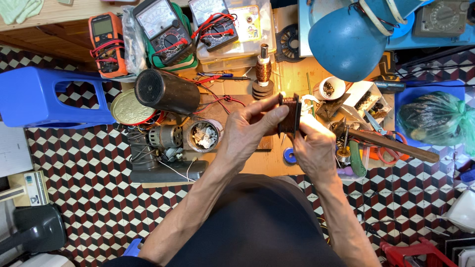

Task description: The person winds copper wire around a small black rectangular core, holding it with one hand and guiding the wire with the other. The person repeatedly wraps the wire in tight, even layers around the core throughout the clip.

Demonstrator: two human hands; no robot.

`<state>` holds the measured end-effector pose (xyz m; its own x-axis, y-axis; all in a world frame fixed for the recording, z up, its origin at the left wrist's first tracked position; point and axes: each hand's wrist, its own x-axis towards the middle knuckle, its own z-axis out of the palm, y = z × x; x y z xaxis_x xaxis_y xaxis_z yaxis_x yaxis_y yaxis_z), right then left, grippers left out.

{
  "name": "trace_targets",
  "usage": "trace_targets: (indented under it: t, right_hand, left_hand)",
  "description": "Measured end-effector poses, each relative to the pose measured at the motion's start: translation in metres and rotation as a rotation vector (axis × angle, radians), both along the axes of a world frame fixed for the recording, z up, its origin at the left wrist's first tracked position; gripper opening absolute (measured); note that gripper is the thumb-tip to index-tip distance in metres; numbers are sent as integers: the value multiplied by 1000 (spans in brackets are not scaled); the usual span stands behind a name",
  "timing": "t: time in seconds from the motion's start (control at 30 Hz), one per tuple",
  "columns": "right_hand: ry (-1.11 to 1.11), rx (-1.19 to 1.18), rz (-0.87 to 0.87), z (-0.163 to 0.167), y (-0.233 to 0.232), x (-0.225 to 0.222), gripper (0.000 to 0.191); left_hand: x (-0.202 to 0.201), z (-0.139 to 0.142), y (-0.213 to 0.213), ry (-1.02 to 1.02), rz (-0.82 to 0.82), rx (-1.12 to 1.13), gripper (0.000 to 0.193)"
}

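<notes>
Both hands meet over a low wooden work board [257,163]. My left hand [250,129] grips a dark rectangular coil wound with copper wire [289,112], thumb and fingers pinching its left face. My right hand [316,146] closes on the coil's lower right edge, fingers curled under it. The coil is held upright between them, above the board. Behind it a copper-wound spool [263,70] stands upright on a dark base.
A blue desk lamp [349,42] hangs over the right. Multimeters [163,29] and an orange meter [106,43] lie at the back. A black cylinder [166,91], a small motor [166,137], a tin of scraps [204,136], a hammer [391,144] and a blue stool [52,96] surround the board.
</notes>
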<state>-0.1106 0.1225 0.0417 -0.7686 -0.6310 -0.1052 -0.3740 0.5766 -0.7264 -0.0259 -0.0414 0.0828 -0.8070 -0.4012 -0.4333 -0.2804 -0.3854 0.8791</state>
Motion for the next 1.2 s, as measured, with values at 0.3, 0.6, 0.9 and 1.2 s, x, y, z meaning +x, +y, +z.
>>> trace_targets:
  t: [0.3, 0.6, 0.9, 1.2]
  right_hand:
    - [-112, -133, 43, 18, -33, -52, 23]
    - [-112, -175, 20, 43, -47, -52, 23]
    - [-14, -258, 83, 39, -47, -51, 21]
    - [66, -239, 104, 51, -52, -48, 17]
  left_hand:
    - [20, 9, 7, 55, -86, 58, 58]
    - [21, -10, 4, -78, -68, 89, 60]
    - [21, -18, 6, -31, -59, 131, 58]
    - [20, -23, 5, -59, -39, 122, 59]
